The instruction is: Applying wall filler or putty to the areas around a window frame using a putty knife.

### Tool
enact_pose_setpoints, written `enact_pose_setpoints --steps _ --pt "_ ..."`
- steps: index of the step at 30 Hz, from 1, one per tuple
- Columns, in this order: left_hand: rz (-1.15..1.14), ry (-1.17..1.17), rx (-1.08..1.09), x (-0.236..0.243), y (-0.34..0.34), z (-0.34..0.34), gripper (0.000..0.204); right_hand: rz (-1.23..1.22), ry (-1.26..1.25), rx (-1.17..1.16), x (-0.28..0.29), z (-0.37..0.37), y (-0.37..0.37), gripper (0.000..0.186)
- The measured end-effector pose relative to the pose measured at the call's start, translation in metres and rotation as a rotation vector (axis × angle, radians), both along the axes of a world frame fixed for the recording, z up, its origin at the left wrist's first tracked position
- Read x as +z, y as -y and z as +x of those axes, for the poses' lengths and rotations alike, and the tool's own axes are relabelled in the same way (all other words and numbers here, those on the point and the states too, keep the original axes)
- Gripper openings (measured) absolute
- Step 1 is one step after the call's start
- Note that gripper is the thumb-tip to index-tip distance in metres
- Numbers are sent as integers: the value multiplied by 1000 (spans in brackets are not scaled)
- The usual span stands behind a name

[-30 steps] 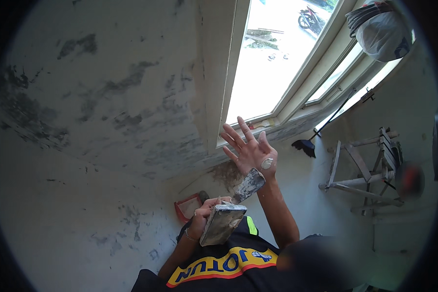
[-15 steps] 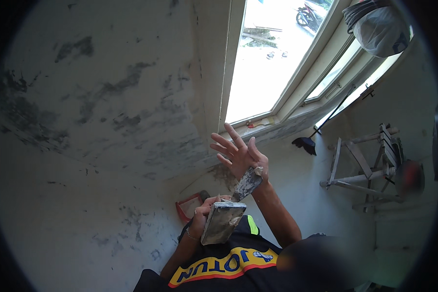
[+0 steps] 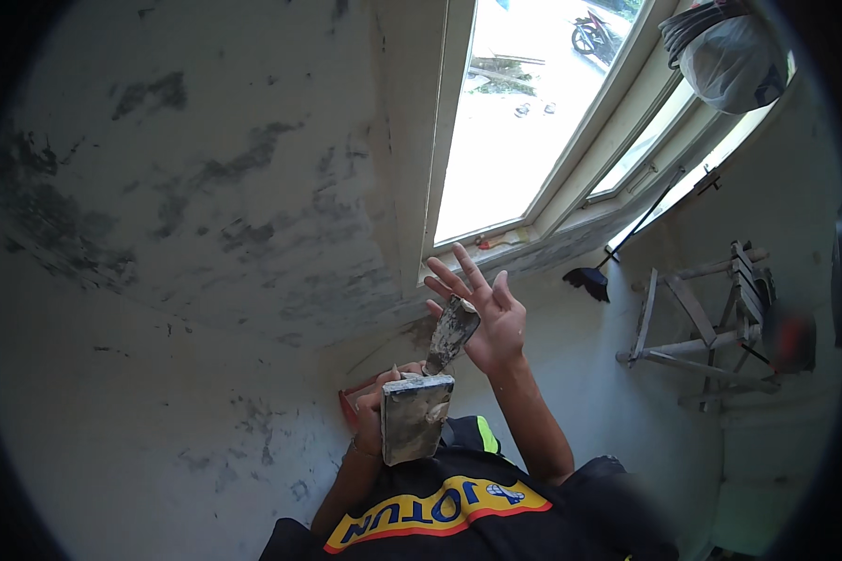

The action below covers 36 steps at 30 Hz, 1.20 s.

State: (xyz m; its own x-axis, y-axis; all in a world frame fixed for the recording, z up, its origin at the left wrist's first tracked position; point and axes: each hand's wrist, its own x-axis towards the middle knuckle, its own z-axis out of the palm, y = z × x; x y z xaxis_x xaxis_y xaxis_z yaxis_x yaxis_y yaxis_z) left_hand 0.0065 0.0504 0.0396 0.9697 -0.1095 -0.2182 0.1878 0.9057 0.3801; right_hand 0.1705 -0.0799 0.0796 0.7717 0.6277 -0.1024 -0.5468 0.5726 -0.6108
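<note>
**Right hand drawn in from the window corner, knife meeting the hawk**

Since a second ago the right hand point(image 3: 489, 323) has come down and left, away from the window sill, so the blade it carries now reaches the top edge of the plate in the other hand; the left hand has hardly shifted.

Largest in view is the plastered wall point(image 3: 187, 234), pale with dark grey patches, filling the left half. Right of it stands the window point(image 3: 524, 122), bright with daylight, its frame running down to a sill near the raised hand. A wooden trestle point(image 3: 702, 327) stands by the right wall, and a dark long-handled brush point(image 3: 617, 252) leans below the sill.

The flat rectangular plate point(image 3: 413, 416), grey and smeared with filler, is held upright in front of the person's chest, low in the middle of the picture. The left hand point(image 3: 374, 411) grips it from behind, fingers wrapped round its left edge.

The right hand is spread wide, fingers fanned, with the putty knife point(image 3: 452, 332) lying against the palm, held by the thumb as far as can be seen. Its blade points down and touches the plate's top edge.
</note>
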Motion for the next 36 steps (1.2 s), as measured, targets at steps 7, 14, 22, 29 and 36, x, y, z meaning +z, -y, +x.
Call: enact_pose_setpoints --steps 7,14,22,29,36 --pt "-162 -104 106 -39 3 -1 41 -49 15 225 -28 -31 12 68" --pt "129 -108 22 -59 -13 0 52 -86 270 283 -30 -40 11 60" --pt "-390 122 145 -6 -9 11 64 -244 480 -164 -4 -29 43 52" --pt "-544 241 32 -9 -31 11 57 -697 1023 -167 -1 -67 31 40" --pt "-465 142 210 -32 -30 3 59 -620 1113 -192 -8 -65 11 48"
